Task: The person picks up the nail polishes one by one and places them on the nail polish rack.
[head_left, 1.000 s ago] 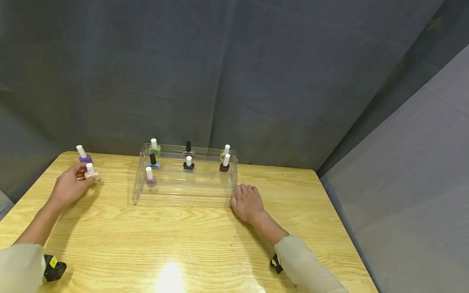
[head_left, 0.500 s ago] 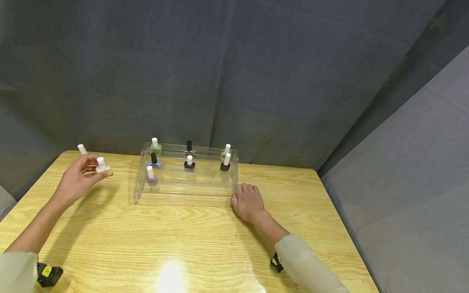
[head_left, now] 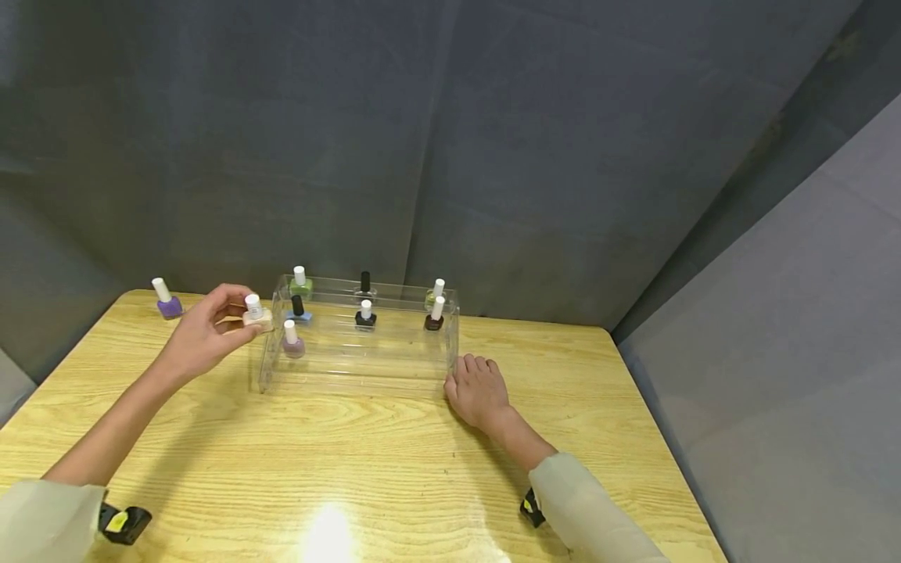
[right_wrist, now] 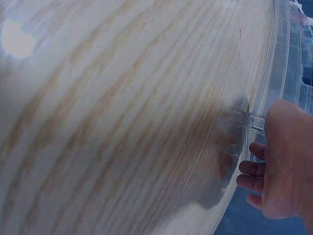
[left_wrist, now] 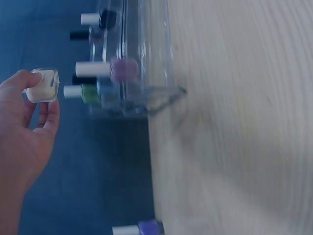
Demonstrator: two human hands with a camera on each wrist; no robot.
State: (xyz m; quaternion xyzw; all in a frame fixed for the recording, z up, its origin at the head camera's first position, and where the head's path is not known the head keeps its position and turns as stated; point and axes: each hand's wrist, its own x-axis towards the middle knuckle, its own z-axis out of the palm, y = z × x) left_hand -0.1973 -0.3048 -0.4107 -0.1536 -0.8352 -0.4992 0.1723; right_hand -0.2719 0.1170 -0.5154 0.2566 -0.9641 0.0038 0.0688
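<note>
My left hand (head_left: pixel 204 332) pinches a cream nail polish bottle (head_left: pixel 257 316) with a white cap between thumb and fingers, raised just left of a clear tiered display rack (head_left: pixel 380 383). In the left wrist view the bottle (left_wrist: pixel 44 87) shows its flat base, thumb on one side. My right hand (head_left: pixel 479 391) grips the rack's right front corner; the right wrist view shows its fingers (right_wrist: pixel 252 182) curled beside the clear edge. On the rack stand several bottles, among them a mauve one (head_left: pixel 293 347) on a lower tier, a light blue one (head_left: pixel 299 317) and a green one (head_left: pixel 301 287).
A purple nail polish bottle (head_left: pixel 169 306) with a white cap stands on the wooden table (head_left: pixel 352 453) at the far left. Black-bodied bottles (head_left: pixel 365 320) occupy the rack's middle tier. A dark cloth (head_left: pixel 338 141) hangs behind the table; a grey panel (head_left: pixel 788 352) borders the right.
My left hand has lifted the cream bottle from beside the purple one and carried it right to the rack's left end. The right hand has stayed at the rack corner.
</note>
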